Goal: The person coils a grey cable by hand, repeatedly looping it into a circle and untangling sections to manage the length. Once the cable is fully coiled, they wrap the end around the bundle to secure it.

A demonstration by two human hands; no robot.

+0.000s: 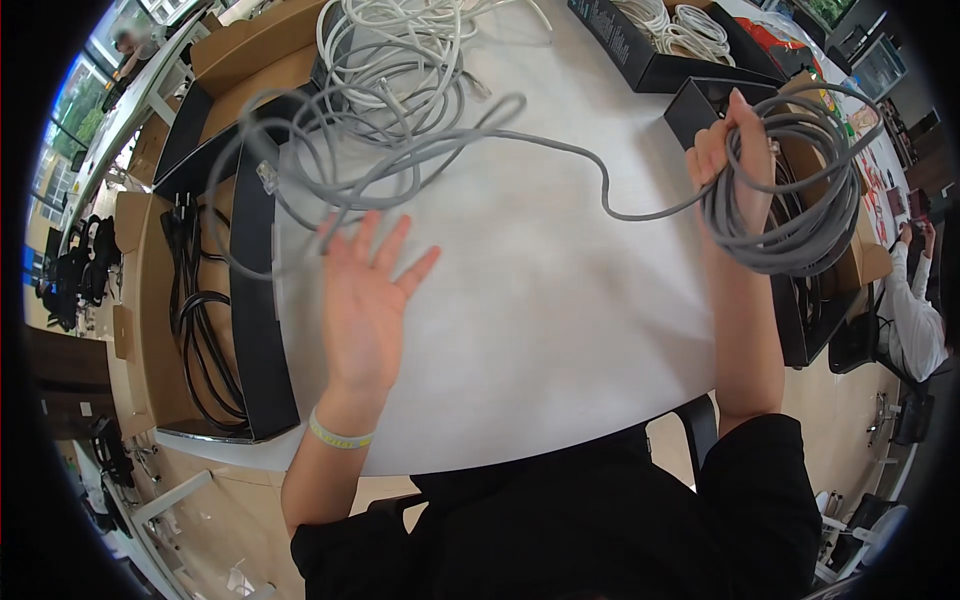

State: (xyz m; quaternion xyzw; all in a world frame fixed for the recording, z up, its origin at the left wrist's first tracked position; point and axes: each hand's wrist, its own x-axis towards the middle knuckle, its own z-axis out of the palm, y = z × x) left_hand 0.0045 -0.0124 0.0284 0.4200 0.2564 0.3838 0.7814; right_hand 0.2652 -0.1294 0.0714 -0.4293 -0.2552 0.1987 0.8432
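Observation:
My right hand (738, 160) is raised at the right, closed on a thick coil of grey network cable (790, 235) that hangs around it in many loops. From the coil a single strand runs left across the white table to loose grey loops, slightly blurred, with a clear plug (268, 178) at one end. Just below those loops, my left hand (370, 290) is open, palm up with fingers spread, its fingertips close to the grey cable. A pale wristband (340, 432) circles the left wrist. A tangle of white cables (400, 50) lies behind the grey loops.
An open black box (255, 330) with black power cords (195, 300) stands at the left edge of the table (530, 370), another box (250, 50) behind it. White cables fill a box (640, 50) at the back right. A box (820, 320) sits beneath the coil. A person (910, 310) is at far right.

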